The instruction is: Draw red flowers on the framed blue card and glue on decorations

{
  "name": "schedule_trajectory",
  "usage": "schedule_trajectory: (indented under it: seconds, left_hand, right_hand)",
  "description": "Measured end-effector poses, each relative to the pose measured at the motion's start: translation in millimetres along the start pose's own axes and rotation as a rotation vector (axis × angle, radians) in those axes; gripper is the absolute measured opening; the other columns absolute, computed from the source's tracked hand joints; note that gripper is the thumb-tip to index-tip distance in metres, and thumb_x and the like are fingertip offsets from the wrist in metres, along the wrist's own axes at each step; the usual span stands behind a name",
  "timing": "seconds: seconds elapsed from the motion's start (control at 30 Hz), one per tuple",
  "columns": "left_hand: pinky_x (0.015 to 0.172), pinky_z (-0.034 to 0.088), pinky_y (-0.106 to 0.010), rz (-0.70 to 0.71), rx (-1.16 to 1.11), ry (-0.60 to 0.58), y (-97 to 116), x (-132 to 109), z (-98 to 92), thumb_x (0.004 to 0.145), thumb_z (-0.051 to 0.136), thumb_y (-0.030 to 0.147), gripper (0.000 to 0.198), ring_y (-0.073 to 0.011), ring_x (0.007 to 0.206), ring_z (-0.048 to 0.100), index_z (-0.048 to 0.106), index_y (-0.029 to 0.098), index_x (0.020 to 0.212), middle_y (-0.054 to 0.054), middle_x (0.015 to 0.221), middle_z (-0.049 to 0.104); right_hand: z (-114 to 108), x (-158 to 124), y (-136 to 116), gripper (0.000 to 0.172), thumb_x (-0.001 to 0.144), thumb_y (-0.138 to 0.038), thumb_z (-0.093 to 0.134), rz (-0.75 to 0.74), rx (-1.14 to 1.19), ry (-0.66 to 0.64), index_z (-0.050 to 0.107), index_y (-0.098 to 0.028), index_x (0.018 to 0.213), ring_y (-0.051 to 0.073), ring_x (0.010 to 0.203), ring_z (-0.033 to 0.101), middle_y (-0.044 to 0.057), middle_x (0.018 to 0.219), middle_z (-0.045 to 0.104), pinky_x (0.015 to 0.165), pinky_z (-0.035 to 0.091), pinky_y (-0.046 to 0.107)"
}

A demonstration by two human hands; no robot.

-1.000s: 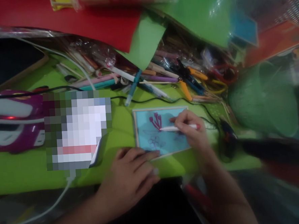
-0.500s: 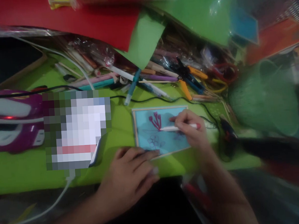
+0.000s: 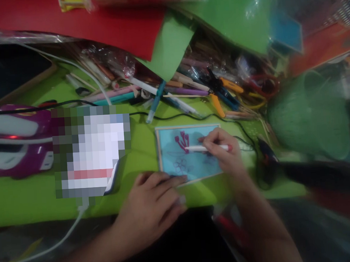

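A small blue card (image 3: 194,163) with a pale border lies on the lime-green table (image 3: 24,195); pink stalk shapes and faint flower outlines are drawn on it. My right hand (image 3: 222,152) pinches a white marker (image 3: 207,148) with a pink end, its tip touching the pink drawing. My left hand (image 3: 156,205) rests flat at the table's near edge, fingers stretched out, fingertips pressing the card's lower left corner.
A heap of pens, pencils and orange-handled pliers (image 3: 220,90) lies behind the card. Red paper (image 3: 103,28) and green paper (image 3: 170,48) sheets lie farther back. A purple device (image 3: 15,140) and a blurred-out phone (image 3: 90,152) sit left, a green bowl-like thing (image 3: 307,115) right. Black cable (image 3: 174,116) crosses the table.
The marker tip has shifted slightly left along the pink drawing. My left hand has stayed put on the card's corner.
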State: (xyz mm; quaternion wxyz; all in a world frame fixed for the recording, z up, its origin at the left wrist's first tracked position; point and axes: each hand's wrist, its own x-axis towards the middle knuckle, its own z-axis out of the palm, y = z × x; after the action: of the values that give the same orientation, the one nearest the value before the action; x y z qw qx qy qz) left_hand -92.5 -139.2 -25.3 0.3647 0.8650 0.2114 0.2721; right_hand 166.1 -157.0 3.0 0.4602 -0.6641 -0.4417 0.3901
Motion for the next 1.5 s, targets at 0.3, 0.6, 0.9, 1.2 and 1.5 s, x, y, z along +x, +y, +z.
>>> schedule_trajectory:
  seconds: [0.3, 0.6, 0.9, 1.2, 1.5]
  left_hand:
    - [0.086, 0.036, -0.043, 0.000, -0.006, -0.007, -0.3, -1.3, -0.1, 0.104, 0.057, 0.032, 0.016, -0.0237, 0.107, 0.062, 0.068, 0.024, 0.097, 0.006, 0.132, 0.076]
    - [0.086, 0.036, -0.043, 0.002, 0.005, -0.003, 0.0, -0.7, 0.4, 0.105, 0.055, 0.032, 0.018, -0.0240, 0.106, 0.062, 0.068, 0.024, 0.095, 0.005, 0.131, 0.077]
    - [0.085, 0.036, -0.043, -0.003, 0.000, -0.012, 0.8, -0.2, -0.9, 0.104, 0.057, 0.032, 0.018, -0.0235, 0.106, 0.063, 0.068, 0.023, 0.094, 0.005, 0.131, 0.077]
    - [0.086, 0.036, -0.043, 0.001, 0.007, -0.013, -0.1, -0.5, 0.1, 0.105, 0.055, 0.032, 0.018, -0.0241, 0.106, 0.062, 0.069, 0.024, 0.097, 0.005, 0.132, 0.076]
    - [0.085, 0.036, -0.042, 0.003, 0.008, -0.008, 0.6, 1.5, -1.1, 0.104, 0.056, 0.030, 0.017, -0.0234, 0.104, 0.063, 0.068, 0.024, 0.095, 0.004, 0.130, 0.077]
  right_hand:
    - [0.8, 0.1, -1.9, 0.018, 0.083, -0.034, 0.074, 0.024, -0.020, -0.004, 0.065, -0.024, 0.071, 0.017, 0.067, 0.061, -0.004, 0.063, 0.060, 0.081, 0.057, 0.037]
    - [0.5, 0.1, 1.1, 0.017, 0.082, -0.030, 0.073, -0.001, 0.006, -0.007, 0.064, -0.024, 0.069, 0.016, 0.067, 0.061, -0.005, 0.061, 0.060, 0.091, 0.057, 0.039]
    - [-1.7, -1.1, 2.9, 0.017, 0.083, -0.030, 0.072, -0.021, 0.027, -0.028, 0.063, -0.024, 0.069, 0.016, 0.064, 0.057, -0.005, 0.063, 0.057, 0.098, 0.056, 0.043]
    - [-1.7, -1.2, 2.5, 0.019, 0.082, -0.029, 0.072, -0.025, 0.041, -0.030, 0.062, -0.024, 0.067, 0.016, 0.065, 0.055, -0.005, 0.063, 0.054, 0.099, 0.056, 0.044]
    - [-1.8, -1.5, 1.4, 0.020, 0.082, -0.030, 0.072, -0.019, 0.055, -0.027, 0.062, -0.024, 0.066, 0.016, 0.064, 0.054, -0.005, 0.063, 0.054, 0.099, 0.057, 0.044]
